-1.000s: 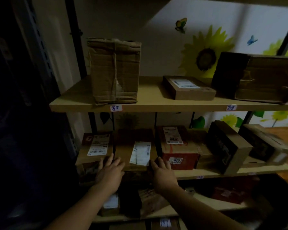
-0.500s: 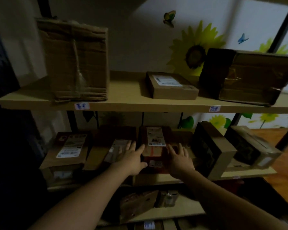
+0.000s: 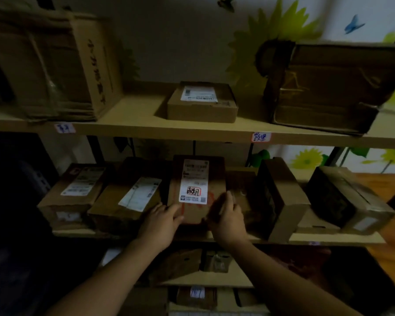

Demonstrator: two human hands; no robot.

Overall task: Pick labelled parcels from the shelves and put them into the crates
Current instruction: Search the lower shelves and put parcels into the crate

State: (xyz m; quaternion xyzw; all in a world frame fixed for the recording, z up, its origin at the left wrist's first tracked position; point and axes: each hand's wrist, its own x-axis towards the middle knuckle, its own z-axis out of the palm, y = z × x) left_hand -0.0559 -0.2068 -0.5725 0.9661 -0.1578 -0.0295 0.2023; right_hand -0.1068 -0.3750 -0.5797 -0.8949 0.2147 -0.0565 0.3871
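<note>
Subject: the labelled parcel (image 3: 197,176), a reddish-brown carton at centre frame on the middle shelf (image 3: 328,240). Its white label (image 3: 193,182) faces up and toward the camera.

Position: the parcel stands between a flat carton (image 3: 123,201) touching or just beside it on the frame's left and an upright box (image 3: 281,197) near it on the frame's right. Its long axis runs front to back, from the shelf's front edge toward the wall. The near end lies lower in the frame, and both hands are on that end.

Grip: the left hand (image 3: 161,221) is on the near left corner, thumb over the top face. The right hand (image 3: 228,218) is on the near right edge, fingers curled along the side. Both appear to be grasping the parcel. In the dim light I cannot tell how far the fingers wrap underneath.

Assessment: the parcel lies directly ahead of both hands, which sit level with each other, neither nearer. The likely withdrawal is a straight pull along the long axis, toward the bottom of the frame. The close neighbours leave little room for sideways drift. No crate is in view.
</note>
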